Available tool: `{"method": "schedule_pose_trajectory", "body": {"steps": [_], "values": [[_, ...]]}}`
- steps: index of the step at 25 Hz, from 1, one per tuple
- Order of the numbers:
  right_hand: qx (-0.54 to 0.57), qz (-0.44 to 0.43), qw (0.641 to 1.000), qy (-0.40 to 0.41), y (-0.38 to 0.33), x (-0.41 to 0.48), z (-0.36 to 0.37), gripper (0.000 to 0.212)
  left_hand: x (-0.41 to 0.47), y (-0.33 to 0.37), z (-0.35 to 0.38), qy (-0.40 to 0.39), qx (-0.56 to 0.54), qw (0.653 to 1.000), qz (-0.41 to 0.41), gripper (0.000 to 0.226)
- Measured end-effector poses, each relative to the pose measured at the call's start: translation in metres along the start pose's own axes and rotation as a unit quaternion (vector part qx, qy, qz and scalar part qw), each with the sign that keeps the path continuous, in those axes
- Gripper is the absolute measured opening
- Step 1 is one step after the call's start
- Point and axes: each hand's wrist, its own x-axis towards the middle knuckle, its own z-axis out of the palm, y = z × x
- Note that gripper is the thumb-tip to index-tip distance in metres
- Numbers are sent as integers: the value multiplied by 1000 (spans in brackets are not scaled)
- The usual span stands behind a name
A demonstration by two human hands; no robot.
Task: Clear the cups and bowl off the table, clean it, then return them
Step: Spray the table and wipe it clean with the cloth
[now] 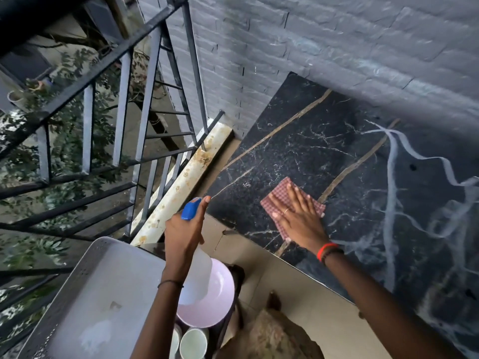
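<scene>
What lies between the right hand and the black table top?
A red checked cloth; in the head view the right hand presses flat on it, and it lies on the table top.

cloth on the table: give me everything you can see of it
The cloth is red-and-white checked, woven fabric by its look. It lies flat on the black marble table, near its left edge. The right hand presses on it with straight, spread fingers, covering its middle; corners stick out on both sides.

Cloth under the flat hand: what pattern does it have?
The cloth has small red-and-white checks, clearest in the head view.
</scene>
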Motion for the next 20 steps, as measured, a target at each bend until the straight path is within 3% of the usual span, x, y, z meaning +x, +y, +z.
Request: {"method": "schedule_pose_trajectory", "body": {"steps": [4,7,10,16,20], "values": [[36,72,997,-14,-6,64,-20,53,0,17,12,-16,10,1000,24,51],[36,7,999,-16,-46,67,-20,51,3,33,26,-33,25,998,42,42],[45,-74,996,1,-57,23,-4,54,11,51,42,-30,37,997,59,51],[42,-39,996,74,33,-4,8,52,20,100,88,-69,82,989,99,38],[76,18,997,25,59,70,-19,59,22,126,115,-62,82,988,116,44]]}}
